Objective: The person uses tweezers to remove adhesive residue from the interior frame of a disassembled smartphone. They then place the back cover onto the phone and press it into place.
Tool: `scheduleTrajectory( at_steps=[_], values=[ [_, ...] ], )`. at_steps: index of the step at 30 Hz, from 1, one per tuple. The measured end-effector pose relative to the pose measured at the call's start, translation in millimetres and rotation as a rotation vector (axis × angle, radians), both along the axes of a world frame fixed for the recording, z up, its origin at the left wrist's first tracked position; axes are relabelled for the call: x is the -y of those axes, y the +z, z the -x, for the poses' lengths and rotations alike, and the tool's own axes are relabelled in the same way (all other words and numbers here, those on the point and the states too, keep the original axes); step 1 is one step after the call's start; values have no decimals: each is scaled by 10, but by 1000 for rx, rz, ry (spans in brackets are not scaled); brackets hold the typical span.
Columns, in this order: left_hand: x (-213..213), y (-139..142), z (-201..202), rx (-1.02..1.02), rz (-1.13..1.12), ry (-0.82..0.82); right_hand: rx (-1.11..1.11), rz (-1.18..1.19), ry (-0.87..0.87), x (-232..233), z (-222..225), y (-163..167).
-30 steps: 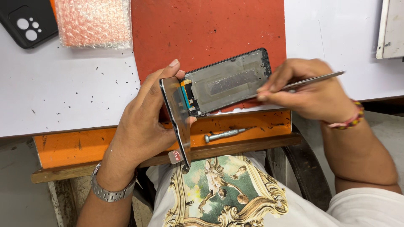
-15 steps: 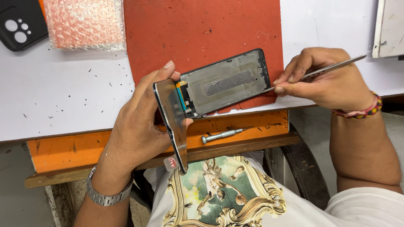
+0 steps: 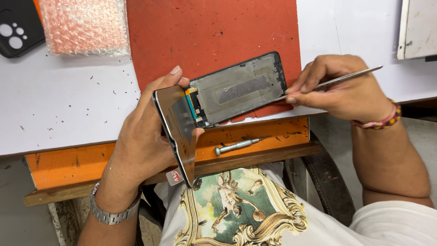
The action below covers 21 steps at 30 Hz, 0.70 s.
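Note:
My left hand grips an opened phone at its lower end. The dark frame with its grey metal inner plate lies across the edge of the red mat. The glossy screen panel is folded away from the frame and hangs down over the table edge, joined by a small flex strip near my thumb. My right hand pinches a pair of thin metal tweezers, whose tip touches the frame's far right end.
A small silver screwdriver rests on the orange front ledge of the white table. A bubble-wrap pouch and a black phone case lie at the back left. A grey-white slab sits back right.
The tweezers' tip has come in to the frame's right end, and my right hand has shifted slightly. My left hand keeps the phone in the same pose.

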<state>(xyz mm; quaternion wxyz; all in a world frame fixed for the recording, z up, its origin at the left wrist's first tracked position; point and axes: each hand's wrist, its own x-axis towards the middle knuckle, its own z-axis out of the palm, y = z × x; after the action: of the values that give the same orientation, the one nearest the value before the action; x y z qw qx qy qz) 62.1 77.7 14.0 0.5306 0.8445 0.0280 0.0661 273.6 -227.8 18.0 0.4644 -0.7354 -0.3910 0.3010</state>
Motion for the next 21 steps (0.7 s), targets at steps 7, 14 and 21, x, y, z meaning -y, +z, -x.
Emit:
scheduleTrajectory(
  at_steps=[7,14,21],
  values=[
    [-22,6,-3,29,-37,-4,-75,-41,-20,-46,-22,43],
    [-14,-30,5,63,-56,-18,4,-117,57,-274,245,-23],
    [-9,-25,-2,65,-80,-13,-60,-7,16,-525,455,26]
  ],
)
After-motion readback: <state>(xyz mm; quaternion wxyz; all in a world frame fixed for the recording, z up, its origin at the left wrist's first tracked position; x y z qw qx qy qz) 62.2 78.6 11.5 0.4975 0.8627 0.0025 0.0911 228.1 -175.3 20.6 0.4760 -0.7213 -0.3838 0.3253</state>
